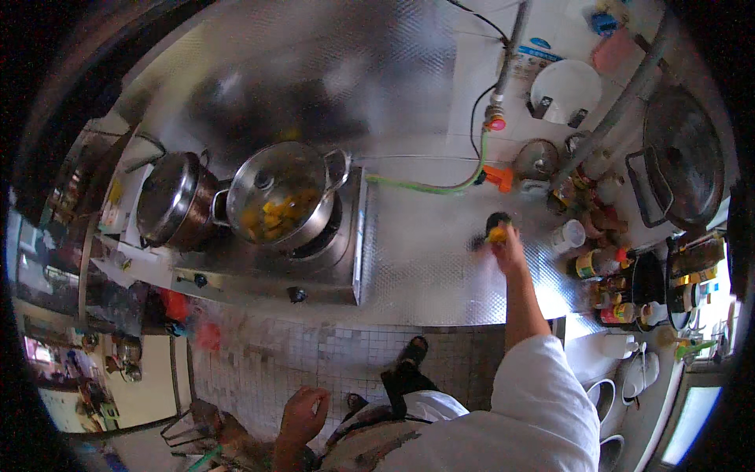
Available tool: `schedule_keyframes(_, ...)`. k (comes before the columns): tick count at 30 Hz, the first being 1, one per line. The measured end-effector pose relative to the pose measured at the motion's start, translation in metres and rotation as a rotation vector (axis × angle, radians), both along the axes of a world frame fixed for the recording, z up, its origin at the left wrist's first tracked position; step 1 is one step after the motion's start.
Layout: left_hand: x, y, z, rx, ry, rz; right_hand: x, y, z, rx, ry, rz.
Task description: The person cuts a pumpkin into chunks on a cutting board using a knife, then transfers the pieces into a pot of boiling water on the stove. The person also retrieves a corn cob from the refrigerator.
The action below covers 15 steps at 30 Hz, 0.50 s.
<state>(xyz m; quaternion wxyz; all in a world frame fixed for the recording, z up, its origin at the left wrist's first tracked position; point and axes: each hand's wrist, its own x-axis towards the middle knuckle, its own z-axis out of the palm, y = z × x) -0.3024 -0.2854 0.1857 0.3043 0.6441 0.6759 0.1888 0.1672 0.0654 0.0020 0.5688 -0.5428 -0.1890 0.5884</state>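
Observation:
My right hand (504,245) is stretched out over the metal-covered countertop (413,242), its fingers closed on a small yellow and dark object (497,233); blur hides what it is. Low in the view, my left hand (307,410) hangs before my body with its fingers curled and nothing visible in them. A two-handled stainless steel pot (315,221) stands on the gas stove (348,259). Orange-yellow chunks (277,218) show inside it, apparently through a glass lid with a round knob (263,180).
Left of the pot stands another lidded pot (177,200). A green hose (424,187) runs from the stove to the pipe by an orange valve handle (501,178). Sauce bottles (590,264) and a white container (571,235) crowd the right side. A large dark lid (684,159) leans there.

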Motion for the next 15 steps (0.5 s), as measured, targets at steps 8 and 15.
schedule_keyframes(8,-0.042,-0.042,-0.015,0.022,-0.158,0.053,-0.202,-0.183,0.015,-0.147,0.614,1.157)
schedule_keyframes(15,-0.109,-0.113,-0.007,-0.18,-0.621,0.217,-0.399,-0.282,0.135,0.339,0.351,1.933)
